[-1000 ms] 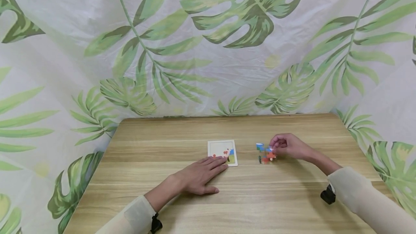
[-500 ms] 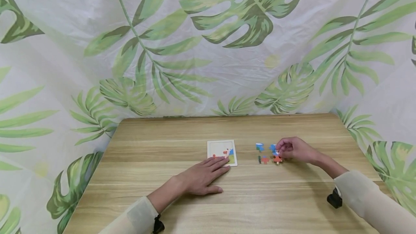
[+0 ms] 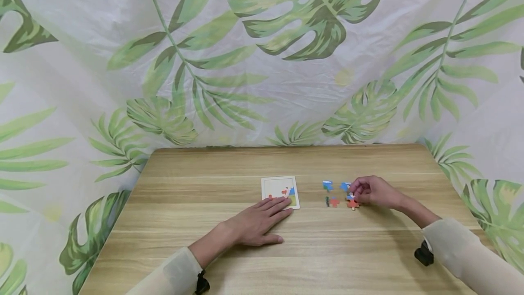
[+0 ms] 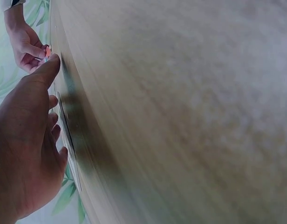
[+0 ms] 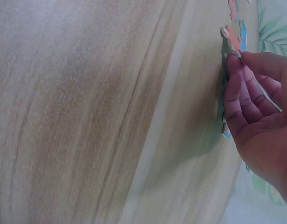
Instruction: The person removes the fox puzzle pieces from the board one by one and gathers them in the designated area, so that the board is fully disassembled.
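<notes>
On the wooden table (image 3: pixel 229 263), loose puzzle pieces (image 3: pixel 339 193) have been spread apart by the right hand (image 3: pixel 370 191).
An orange piece (image 3: pixel 352 203) is pinched in its curled fingers; the left hand (image 3: pixel 255 222) stays flat, fingers straight, on the puzzle board (image 3: pixel 279 187).

Bare table (image 3: pixel 311 249) between hands, loose pieces (image 3: pixel 333 194) rightward

bright, even light (wrist views blurred), soft shadows.

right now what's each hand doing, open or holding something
Left hand: open, flat on the table, fingertips on the puzzle board.
Right hand: fingers curled, pinching a puzzle piece among the loose pieces.
</notes>
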Motion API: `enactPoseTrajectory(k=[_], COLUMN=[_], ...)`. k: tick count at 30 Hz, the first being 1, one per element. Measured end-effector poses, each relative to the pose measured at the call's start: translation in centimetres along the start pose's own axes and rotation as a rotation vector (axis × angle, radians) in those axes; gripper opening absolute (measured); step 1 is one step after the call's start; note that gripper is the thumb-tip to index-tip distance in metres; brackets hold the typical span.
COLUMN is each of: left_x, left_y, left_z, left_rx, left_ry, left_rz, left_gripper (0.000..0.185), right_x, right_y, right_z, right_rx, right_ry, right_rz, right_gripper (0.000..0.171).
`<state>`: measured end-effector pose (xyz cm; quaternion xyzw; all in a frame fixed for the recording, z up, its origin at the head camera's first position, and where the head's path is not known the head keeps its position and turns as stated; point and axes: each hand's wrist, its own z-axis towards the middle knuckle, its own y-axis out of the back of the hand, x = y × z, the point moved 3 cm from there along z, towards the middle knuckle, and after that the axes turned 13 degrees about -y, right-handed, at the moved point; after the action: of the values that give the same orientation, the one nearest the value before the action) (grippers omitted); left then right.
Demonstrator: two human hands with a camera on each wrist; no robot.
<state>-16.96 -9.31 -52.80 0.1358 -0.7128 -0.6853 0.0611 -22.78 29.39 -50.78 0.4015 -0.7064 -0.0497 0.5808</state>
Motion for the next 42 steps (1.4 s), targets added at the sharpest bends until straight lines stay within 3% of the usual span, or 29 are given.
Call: enactPoseTrajectory(k=[8, 26, 33, 42], left_x=[-0.1, -0.1, -0.1, -0.1], left_y=[-0.1, 0.0, 0.1, 0.0], left_z=[0.2, 0.3, 0.3, 0.3], left_rx=[0.041, 0.066, 0.077, 0.086], left_ry=[0.031, 0.028, 0.027, 0.028], left_rz=[-0.006, 0.008, 0.010, -0.007], left_gripper=[0.079, 0.081, 0.081, 0.081], right_x=[-0.2, 0.0, 1.1, 3.5], right_y=[-0.1, -0.1, 0.0, -0.6], right_z=[0.1, -0.1, 0.1, 1.3], right_rx=[-0.042, -0.114, -0.160, -0.121], right_ry=[0.017, 0.062, 0.093, 0.119], right_rz=[-0.087, -0.196, -0.258, -0.244], right_gripper=[0.015, 0.013, 0.011, 0.009])
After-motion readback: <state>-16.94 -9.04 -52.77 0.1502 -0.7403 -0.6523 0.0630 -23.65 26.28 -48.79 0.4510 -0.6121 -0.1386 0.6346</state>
